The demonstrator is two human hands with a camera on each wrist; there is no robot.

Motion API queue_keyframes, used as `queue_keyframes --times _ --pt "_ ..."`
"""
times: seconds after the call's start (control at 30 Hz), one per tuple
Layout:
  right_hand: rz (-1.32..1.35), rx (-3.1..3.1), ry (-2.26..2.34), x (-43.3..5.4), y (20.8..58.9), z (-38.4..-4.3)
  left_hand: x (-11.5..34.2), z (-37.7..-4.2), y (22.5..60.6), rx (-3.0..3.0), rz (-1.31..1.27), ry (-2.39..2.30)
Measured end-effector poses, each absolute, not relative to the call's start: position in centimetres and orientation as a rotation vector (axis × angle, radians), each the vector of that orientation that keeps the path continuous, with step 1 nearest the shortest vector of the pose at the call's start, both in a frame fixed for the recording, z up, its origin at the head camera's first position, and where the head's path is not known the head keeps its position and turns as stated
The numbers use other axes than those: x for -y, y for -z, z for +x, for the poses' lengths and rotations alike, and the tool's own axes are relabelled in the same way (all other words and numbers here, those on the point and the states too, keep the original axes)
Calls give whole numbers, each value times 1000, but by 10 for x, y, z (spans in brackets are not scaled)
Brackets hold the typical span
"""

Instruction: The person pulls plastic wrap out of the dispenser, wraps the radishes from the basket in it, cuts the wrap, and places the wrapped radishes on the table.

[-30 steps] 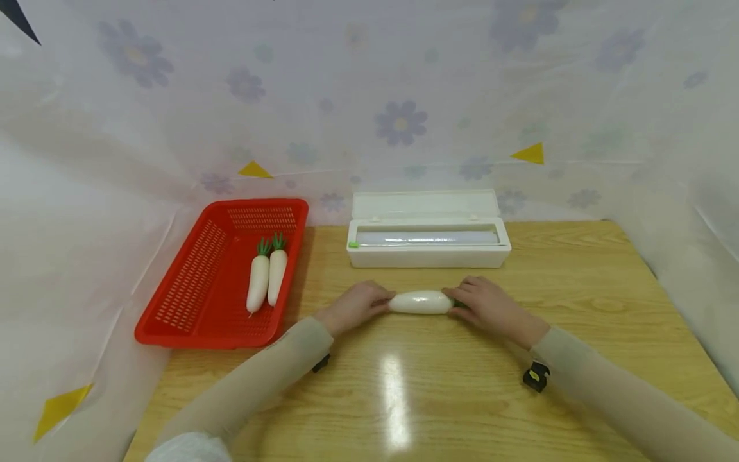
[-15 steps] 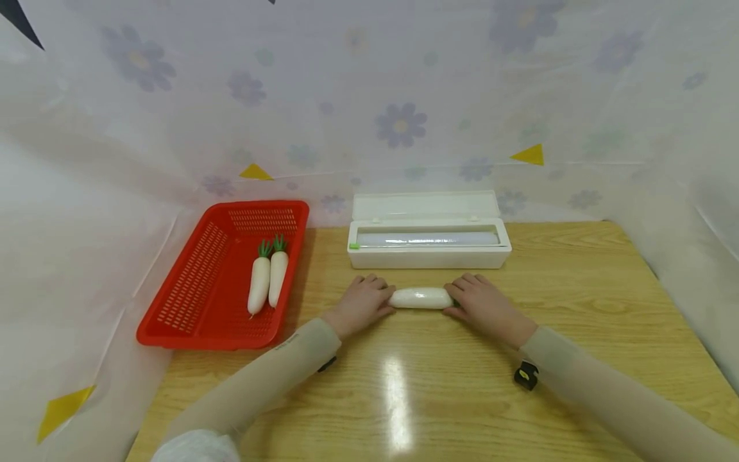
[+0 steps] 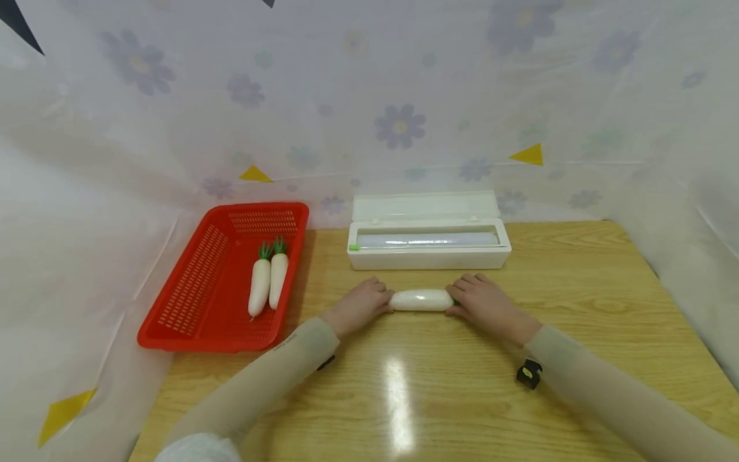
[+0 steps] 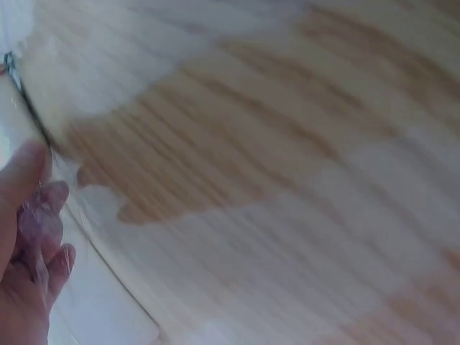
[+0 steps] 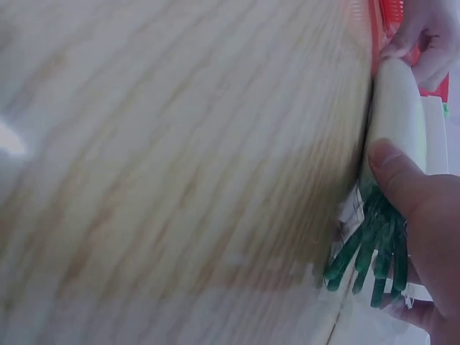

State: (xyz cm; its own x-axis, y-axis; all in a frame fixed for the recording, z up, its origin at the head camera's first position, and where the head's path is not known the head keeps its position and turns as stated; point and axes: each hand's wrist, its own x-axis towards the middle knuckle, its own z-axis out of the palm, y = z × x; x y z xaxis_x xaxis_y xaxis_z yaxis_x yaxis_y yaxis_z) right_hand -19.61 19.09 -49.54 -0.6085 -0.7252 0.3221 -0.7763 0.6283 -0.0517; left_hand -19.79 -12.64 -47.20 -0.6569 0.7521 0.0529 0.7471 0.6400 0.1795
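Observation:
A white radish (image 3: 421, 299) in clear, shiny plastic wrap lies crosswise on the table, its green leaves (image 5: 374, 251) to the right. At its tail end my left hand (image 3: 359, 307) pinches the radish, and clear film (image 4: 43, 237) shows among the fingers in the left wrist view. My right hand (image 3: 491, 308) grips the leaf end, with the thumb (image 5: 392, 169) on the white body in the right wrist view. In the head view that hand partly hides the leaves. Loose film edges stick out around them.
Behind the radish stands a white cling film box (image 3: 429, 258), lid raised, with a film roll (image 3: 427, 239) inside. A red basket (image 3: 190, 343) at the left holds two more white radishes (image 3: 260, 285). A floral sheet (image 3: 398, 83) encloses the wooden table (image 3: 606, 359).
Both hands and the radish shifted slightly away from the person, then came back a little. The hold stays at the two ends. The box and basket stay in place.

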Motion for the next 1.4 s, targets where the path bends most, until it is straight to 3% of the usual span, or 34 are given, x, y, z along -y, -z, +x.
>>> queue_keyframes --times 0.2,0.63,0.97,1.4 --pt "1247 2585 -352 -195 492 -192 130 -192 474 -2809 1378 -249" --pt "1229 2666 -299 -196 488 -183 126 -181 471 -2905 1245 72" --pt "1241 2674 -375 -191 485 -186 116 -181 465 -2944 1074 33" --pt "1233 2681 -356 -186 485 -184 102 -181 471 -2893 1082 -172"
